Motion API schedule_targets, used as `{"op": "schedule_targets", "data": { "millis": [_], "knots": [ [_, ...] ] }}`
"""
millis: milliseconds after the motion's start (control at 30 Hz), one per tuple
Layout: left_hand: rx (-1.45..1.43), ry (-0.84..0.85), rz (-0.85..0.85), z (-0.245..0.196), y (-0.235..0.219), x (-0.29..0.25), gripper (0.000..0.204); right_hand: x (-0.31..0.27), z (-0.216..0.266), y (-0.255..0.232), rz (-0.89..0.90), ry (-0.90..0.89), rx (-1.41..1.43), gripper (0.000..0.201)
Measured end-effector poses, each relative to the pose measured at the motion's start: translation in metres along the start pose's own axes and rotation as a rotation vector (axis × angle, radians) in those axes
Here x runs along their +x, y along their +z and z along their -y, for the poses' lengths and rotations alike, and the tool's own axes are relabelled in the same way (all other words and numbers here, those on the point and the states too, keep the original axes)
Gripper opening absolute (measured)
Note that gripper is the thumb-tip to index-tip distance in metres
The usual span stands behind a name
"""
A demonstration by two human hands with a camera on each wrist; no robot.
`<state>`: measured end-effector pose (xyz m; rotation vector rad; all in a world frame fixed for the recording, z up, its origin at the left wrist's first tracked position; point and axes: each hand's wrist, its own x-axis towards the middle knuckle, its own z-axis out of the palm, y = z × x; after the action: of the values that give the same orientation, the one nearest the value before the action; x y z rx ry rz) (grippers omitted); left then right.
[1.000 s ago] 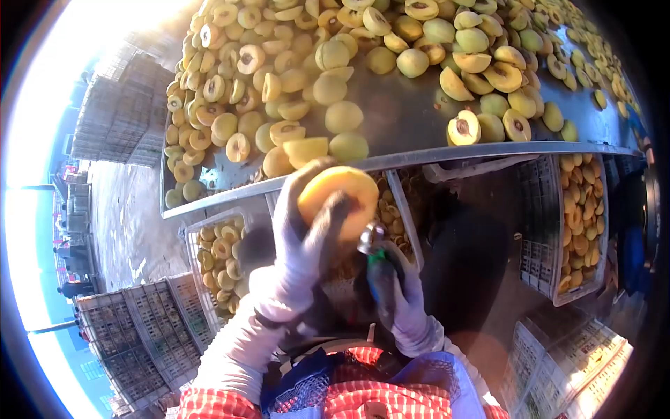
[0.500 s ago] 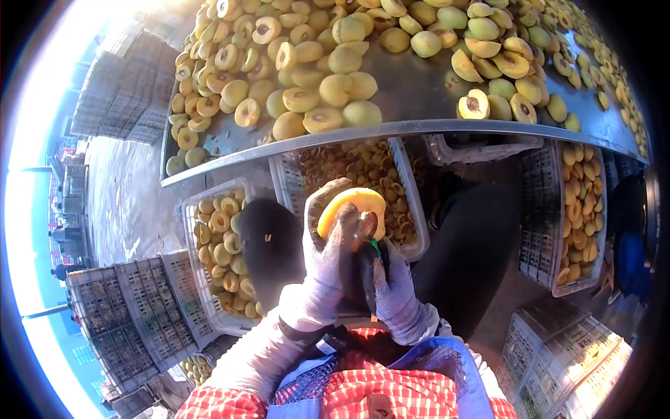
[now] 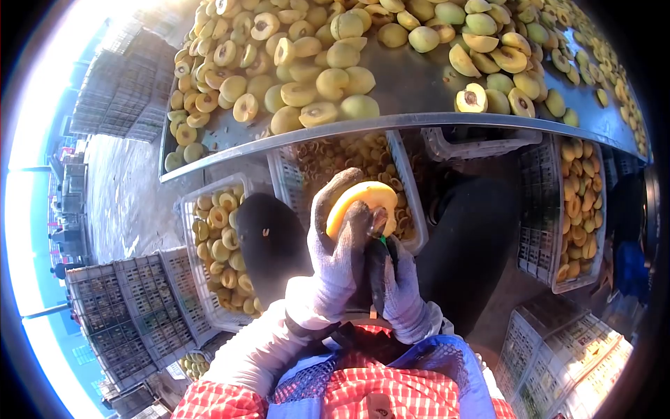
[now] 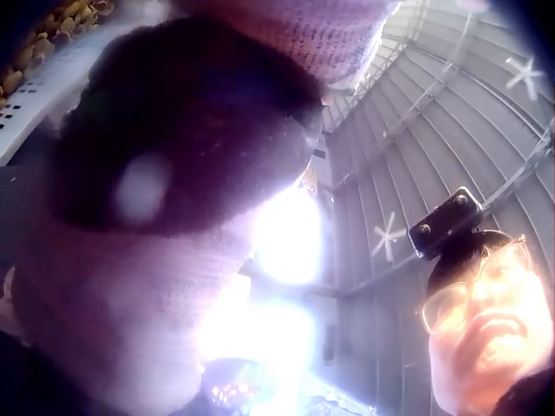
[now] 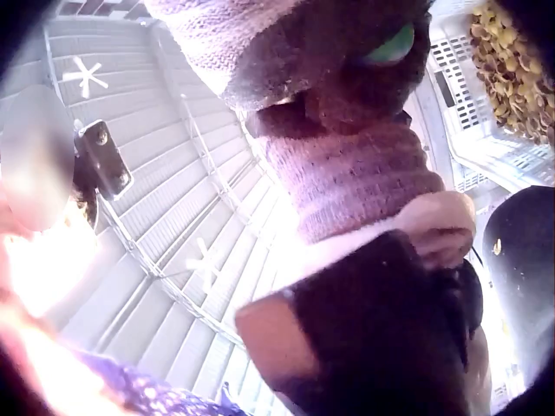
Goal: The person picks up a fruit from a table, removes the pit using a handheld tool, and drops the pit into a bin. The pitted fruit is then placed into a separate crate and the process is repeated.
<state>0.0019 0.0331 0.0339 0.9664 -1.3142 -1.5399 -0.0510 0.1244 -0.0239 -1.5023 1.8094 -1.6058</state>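
In the head view my gloved left hand (image 3: 338, 262) grips a yellow peach half (image 3: 359, 197), its cut face turned toward the right hand. The left thumb lies across that face. My gloved right hand (image 3: 403, 297) holds a small scoop-like tool (image 3: 379, 222) with a metal head and a green handle. The tool's head is at the middle of the cut face, overlapping the pit area. In the right wrist view, a bit of the green handle (image 5: 395, 48) shows between the dark glove fingers. The left wrist view has mostly the dark glove (image 4: 191, 121); the peach is hidden there.
A metal table (image 3: 419, 121) ahead bears many peach halves. Below its edge, between the knees, stands a crate (image 3: 413, 202) of small brown-yellow pieces. Crates of peach halves stand left (image 3: 187, 230) and right (image 3: 558, 244). Stacked crates (image 3: 125, 314) flank the person.
Both hands have come down from the table edge to above the middle crate. The tool's head has moved from beside the peach half onto its cut face.
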Motion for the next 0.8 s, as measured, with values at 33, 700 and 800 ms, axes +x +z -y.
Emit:
{"op": "schedule_targets", "data": {
  "millis": [33, 700, 800],
  "knots": [
    [0.02, -0.002, 0.029, 0.002, -0.003, 0.001, 0.039, -0.009, -0.006, 0.004, -0.002, 0.011, -0.017, 0.028],
    [1.227, 0.025, -0.285, 0.012, -0.259, 0.014, 0.036, 0.001, -0.01, 0.015, 0.531, 1.254, 1.969, 0.048],
    [1.344, 0.109, -0.292, -0.008, -0.226, 0.046, 0.037, 0.009, -0.011, 0.021, 0.537, 1.274, 1.815, 0.046]
  ]
}}
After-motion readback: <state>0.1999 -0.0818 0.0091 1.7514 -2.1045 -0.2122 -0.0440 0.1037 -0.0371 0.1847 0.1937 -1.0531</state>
